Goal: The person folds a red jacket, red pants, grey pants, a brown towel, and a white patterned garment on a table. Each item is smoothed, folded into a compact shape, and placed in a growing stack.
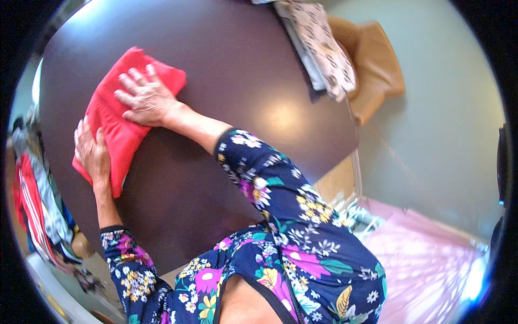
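Observation:
A red folded garment lies on the dark brown table, towards its left side. My right hand rests flat on the upper part of the cloth, fingers spread. Along the cloth's lower left edge lies my left hand, palm down, with the thumb apart from the fingers. Neither hand is closed around the fabric. Part of the garment is hidden under both hands, and its exact kind cannot be made out.
Folded patterned clothes lie at the table's right edge, beside a tan leather chair. Several garments hang in a heap at the far left. A pink sheer curtain fills the lower right.

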Demonstrator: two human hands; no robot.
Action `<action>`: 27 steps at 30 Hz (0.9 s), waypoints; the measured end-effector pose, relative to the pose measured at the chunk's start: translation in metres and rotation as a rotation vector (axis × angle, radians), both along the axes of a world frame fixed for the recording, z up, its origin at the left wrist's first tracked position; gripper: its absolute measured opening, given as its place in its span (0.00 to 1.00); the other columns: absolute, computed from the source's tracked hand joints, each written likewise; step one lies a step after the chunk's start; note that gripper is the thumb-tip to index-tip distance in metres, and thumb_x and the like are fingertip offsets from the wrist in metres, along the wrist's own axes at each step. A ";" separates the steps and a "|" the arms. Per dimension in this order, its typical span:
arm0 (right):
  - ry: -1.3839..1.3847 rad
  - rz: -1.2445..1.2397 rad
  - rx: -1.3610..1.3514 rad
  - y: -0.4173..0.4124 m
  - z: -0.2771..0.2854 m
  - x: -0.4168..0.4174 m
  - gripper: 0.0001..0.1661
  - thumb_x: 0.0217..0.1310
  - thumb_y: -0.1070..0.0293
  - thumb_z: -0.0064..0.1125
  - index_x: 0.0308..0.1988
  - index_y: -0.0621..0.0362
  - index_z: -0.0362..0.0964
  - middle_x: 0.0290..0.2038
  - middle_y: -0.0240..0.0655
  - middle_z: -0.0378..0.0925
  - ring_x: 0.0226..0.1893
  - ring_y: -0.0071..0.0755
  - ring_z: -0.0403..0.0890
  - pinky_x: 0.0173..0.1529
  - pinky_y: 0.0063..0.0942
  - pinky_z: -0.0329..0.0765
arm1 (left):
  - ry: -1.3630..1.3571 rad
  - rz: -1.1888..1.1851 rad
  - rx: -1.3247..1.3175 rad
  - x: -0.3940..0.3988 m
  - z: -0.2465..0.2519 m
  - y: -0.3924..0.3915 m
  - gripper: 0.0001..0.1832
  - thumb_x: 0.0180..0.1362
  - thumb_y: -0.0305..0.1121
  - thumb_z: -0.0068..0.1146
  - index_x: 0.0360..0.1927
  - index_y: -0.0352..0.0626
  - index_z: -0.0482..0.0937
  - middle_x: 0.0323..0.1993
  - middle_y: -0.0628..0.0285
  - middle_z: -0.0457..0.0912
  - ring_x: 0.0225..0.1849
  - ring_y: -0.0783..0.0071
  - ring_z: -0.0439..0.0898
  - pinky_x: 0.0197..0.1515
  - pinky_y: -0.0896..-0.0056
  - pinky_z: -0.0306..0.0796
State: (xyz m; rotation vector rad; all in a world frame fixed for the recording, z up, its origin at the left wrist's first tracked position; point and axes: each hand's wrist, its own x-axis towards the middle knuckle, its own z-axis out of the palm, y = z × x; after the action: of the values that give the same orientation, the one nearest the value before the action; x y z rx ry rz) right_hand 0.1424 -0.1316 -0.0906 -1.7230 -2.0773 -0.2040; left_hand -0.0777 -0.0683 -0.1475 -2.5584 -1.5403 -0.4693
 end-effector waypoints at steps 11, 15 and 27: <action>0.372 -0.188 0.267 -0.053 -0.011 0.007 0.28 0.49 0.63 0.56 0.53 0.56 0.65 0.58 0.44 0.64 0.59 0.43 0.63 0.61 0.46 0.58 | -0.101 -0.060 -0.353 -0.004 0.044 0.004 0.25 0.55 0.50 0.53 0.50 0.42 0.71 0.45 0.52 0.76 0.47 0.55 0.75 0.48 0.59 0.68; 1.241 -0.441 0.261 -0.109 -0.019 -0.011 0.30 0.52 0.75 0.54 0.56 0.63 0.60 0.55 0.44 0.67 0.55 0.36 0.68 0.58 0.33 0.65 | -0.406 -0.001 -0.603 0.001 0.056 -0.030 0.27 0.50 0.48 0.61 0.47 0.37 0.72 0.36 0.52 0.79 0.37 0.61 0.78 0.41 0.64 0.71; 2.269 -0.221 -0.337 -0.129 0.005 0.008 0.34 0.46 0.76 0.62 0.55 0.60 0.60 0.49 0.39 0.72 0.46 0.36 0.75 0.53 0.38 0.73 | -0.758 -0.047 -1.007 0.042 0.049 -0.083 0.21 0.51 0.40 0.61 0.41 0.31 0.76 0.35 0.56 0.81 0.37 0.73 0.78 0.42 0.71 0.70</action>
State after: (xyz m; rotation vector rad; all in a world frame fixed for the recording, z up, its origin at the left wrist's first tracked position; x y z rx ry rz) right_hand 0.1508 -0.2603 -0.0856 -0.9309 -0.1478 1.3746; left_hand -0.0360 -0.1513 -0.0989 -3.3626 -2.4523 -0.9400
